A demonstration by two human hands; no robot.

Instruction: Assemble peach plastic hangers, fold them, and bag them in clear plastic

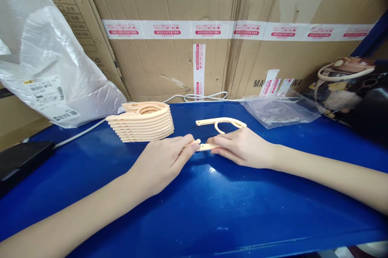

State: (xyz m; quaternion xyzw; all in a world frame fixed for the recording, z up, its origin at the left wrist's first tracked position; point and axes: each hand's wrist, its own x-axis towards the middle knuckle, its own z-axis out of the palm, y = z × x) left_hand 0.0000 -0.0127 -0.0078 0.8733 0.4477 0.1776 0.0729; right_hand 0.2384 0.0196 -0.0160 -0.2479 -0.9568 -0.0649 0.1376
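Hands: our left hand (163, 159) and right hand (242, 146) pinch cream ends (206, 147) between them, seemingly to steady both.
Loose piece (222, 120): just beyond, likely for our easy reach.
Stack (147, 126): leftward on the blue table (194, 213), apparently piled to save room.

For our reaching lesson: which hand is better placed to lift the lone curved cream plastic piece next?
Probably the right hand: it is nearer the lone curved cream plastic piece. The left hand is closer to the cream plastic stack. Both hold cream plastic strips.
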